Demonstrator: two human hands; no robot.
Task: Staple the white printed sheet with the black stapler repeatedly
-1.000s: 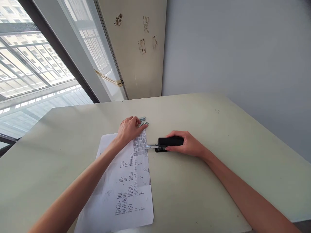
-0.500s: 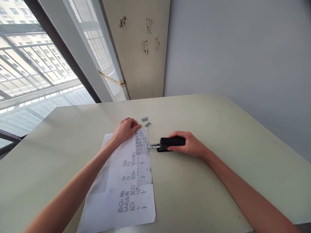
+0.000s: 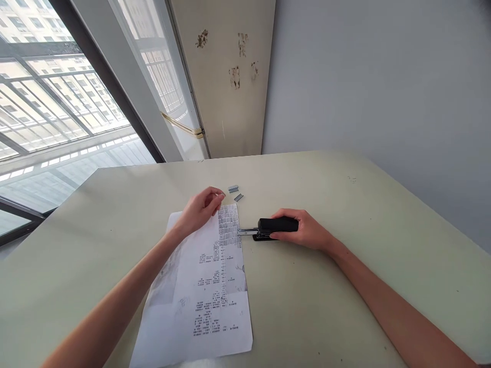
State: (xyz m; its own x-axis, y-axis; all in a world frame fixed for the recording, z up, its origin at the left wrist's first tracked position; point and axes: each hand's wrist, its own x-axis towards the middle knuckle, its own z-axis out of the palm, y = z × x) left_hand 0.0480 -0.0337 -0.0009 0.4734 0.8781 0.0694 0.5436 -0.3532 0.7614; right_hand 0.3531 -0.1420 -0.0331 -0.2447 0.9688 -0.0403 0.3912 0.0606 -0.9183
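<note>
Printed paper lies on the pale table, left of centre. My left hand is over its top edge, fingers curled together near the corner; what they hold, if anything, is too small to tell. My right hand is wrapped round a black stapler, which lies sideways with a metal part pointing left. The tip of that metal part meets the paper's right edge near the top. Two small strips of staples rest on the table just beyond the paper.
The pale table reaches a grey wall on the right. Behind it stand a stained beige panel and a door with a gold handle. A window is at the left.
The fingers of my left hand have drawn up and curled in from the paper's top edge. The whole view has shifted slightly; my right hand still grips the stapler.
</note>
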